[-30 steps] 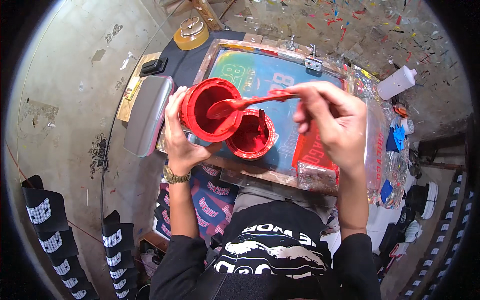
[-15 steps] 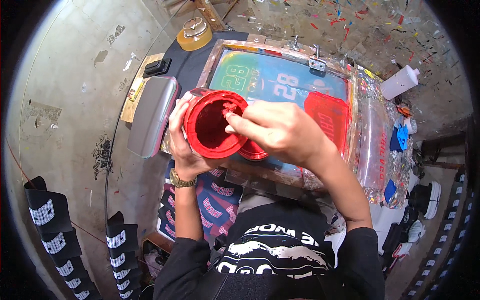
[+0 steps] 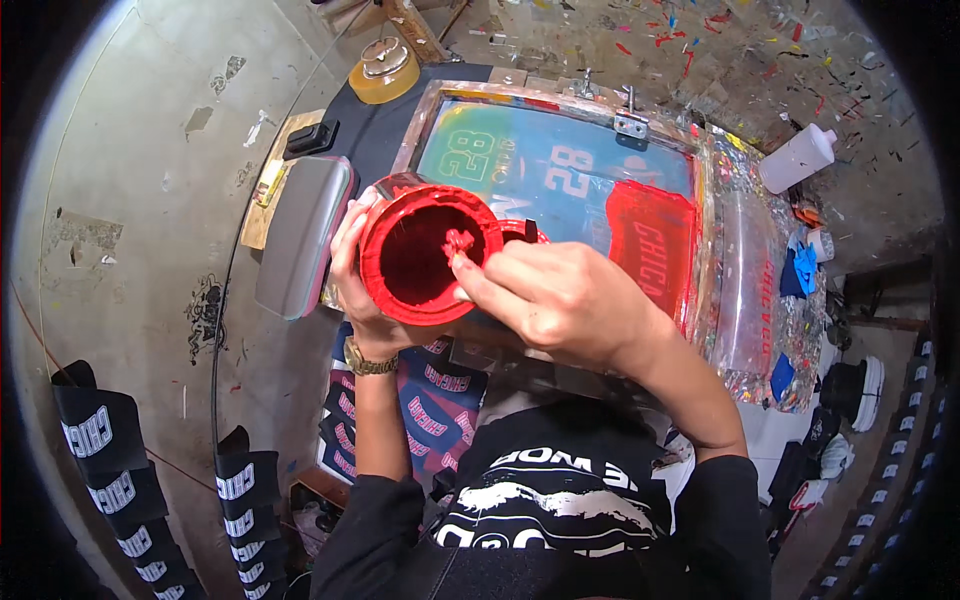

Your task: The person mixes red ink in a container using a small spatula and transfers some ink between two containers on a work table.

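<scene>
- Left on my feed: grey wall (image 3: 110,150), scuffed, peeled patches (image 3: 200,118), a dark scrawl (image 3: 207,310) low down.
- Thin dark cable (image 3: 214,385) runs along it.
- Far side, I get another wall (image 3: 640,60), flecked with paint, red most of all.
- Wooden beam (image 3: 413,28), top centre.
- Worktable: dark cover (image 3: 350,118) at its left end, right end (image 3: 790,350) crusted with paint.
- Pale floor (image 3: 768,435) lower right, partly hidden from me.
- Light: left wall bright, right side dimmer.
</scene>
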The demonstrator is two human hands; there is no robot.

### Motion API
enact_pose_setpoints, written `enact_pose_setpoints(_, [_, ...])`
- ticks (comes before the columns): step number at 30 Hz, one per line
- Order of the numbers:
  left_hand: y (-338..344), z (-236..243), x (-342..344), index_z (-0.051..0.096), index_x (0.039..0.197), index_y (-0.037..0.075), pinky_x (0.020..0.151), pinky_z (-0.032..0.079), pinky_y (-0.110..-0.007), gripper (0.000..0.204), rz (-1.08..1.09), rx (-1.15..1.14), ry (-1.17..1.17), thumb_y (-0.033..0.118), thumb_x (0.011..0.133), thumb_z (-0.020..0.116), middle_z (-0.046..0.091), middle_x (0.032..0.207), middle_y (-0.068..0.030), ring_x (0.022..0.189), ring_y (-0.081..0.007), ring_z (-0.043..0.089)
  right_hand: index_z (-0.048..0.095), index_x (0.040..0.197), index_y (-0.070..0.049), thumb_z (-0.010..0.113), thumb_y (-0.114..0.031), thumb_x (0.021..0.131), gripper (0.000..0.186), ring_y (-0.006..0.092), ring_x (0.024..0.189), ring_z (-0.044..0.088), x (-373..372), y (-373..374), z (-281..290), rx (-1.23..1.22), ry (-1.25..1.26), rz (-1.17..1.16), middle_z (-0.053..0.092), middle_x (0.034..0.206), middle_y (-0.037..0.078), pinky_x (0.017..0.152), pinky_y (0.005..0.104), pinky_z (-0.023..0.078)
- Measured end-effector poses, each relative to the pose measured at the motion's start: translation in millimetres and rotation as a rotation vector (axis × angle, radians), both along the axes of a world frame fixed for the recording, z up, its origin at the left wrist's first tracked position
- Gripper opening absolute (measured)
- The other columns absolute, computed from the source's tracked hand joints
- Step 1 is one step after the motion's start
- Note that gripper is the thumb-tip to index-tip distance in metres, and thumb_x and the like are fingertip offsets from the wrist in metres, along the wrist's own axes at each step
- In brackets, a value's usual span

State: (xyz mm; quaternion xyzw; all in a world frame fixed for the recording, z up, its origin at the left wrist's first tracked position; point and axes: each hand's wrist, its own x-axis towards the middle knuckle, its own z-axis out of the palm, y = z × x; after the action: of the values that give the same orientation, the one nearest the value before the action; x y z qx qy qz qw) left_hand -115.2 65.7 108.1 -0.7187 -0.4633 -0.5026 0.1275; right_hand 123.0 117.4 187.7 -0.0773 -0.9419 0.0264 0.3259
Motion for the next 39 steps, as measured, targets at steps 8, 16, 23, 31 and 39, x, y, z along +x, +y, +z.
enact_pose_setpoints(8, [2, -10, 0, 0.034, 0.147, 0.002, 0.115, 0.041, -0.059, 0.101, -0.078, 0.012, -0.113, 0.044, 0.073, 0.088, 0.045, 0.145, -0.0277, 0.136, -0.0455, 0.049, 0.07, 0.112, 0.004, 0.07, -0.009, 0.08, 0.035, 0.0168, 0.071, 0.064, 0, -4, 4, 0.055, 0.088, -0.003, 0.059, 0.08, 0.003, 0.061, 0.0301, 0.054])
enact_pose_setpoints(16, [6, -5, 6, 0.034, 0.147, 0.002, 0.111, 0.046, -0.058, 0.088, -0.169, 0.048, -0.192, 0.037, 0.082, 0.083, 0.046, 0.144, -0.0287, 0.134, -0.0464, 0.051, 0.07, 0.101, 0.008, 0.068, -0.009, 0.076, 0.031, 0.0169, 0.076, 0.064, 7, -11, 13, 0.107, 0.098, -0.005, 0.061, 0.081, 0.005, 0.067, 0.0283, 0.055])
enact_pose_setpoints(23, [11, -3, 16, 0.039, 0.143, -0.002, 0.108, 0.05, -0.053, 0.074, -0.19, 0.059, -0.298, 0.033, 0.089, 0.075, 0.051, 0.14, -0.0294, 0.129, -0.0419, 0.057, 0.071, 0.112, 0.006, 0.071, -0.008, 0.076, 0.039, 0.0161, 0.067, 0.061, 6, -19, 8, 0.012, 0.061, 0.01, 0.057, 0.076, 0.003, 0.058, 0.0295, 0.052])
enact_pose_setpoints(31, [6, 10, 6, 0.042, 0.139, -0.004, 0.112, 0.045, -0.053, 0.071, -0.183, -0.016, -0.22, 0.027, 0.087, 0.078, 0.051, 0.141, -0.0297, 0.13, -0.0433, 0.056, 0.07, 0.107, 0.01, 0.067, -0.01, 0.076, 0.037, 0.0162, 0.076, 0.062, 3, -19, 19, 0.103, 0.078, -0.042, 0.06, 0.082, 0.004, 0.067, 0.0282, 0.054])
enact_pose_setpoints(39, [7, -6, 4, 0.044, 0.138, -0.002, 0.111, 0.047, -0.052, 0.059, -0.14, -0.013, -0.345, 0.021, 0.092, 0.072, 0.054, 0.139, -0.0275, 0.129, -0.0412, 0.057, 0.07, 0.114, 0.005, 0.068, -0.009, 0.076, 0.041, 0.0157, 0.073, 0.061, 10, -25, 28, 0.021, -0.006, 0.026, 0.056, 0.08, 0.002, 0.066, 0.0294, 0.055])
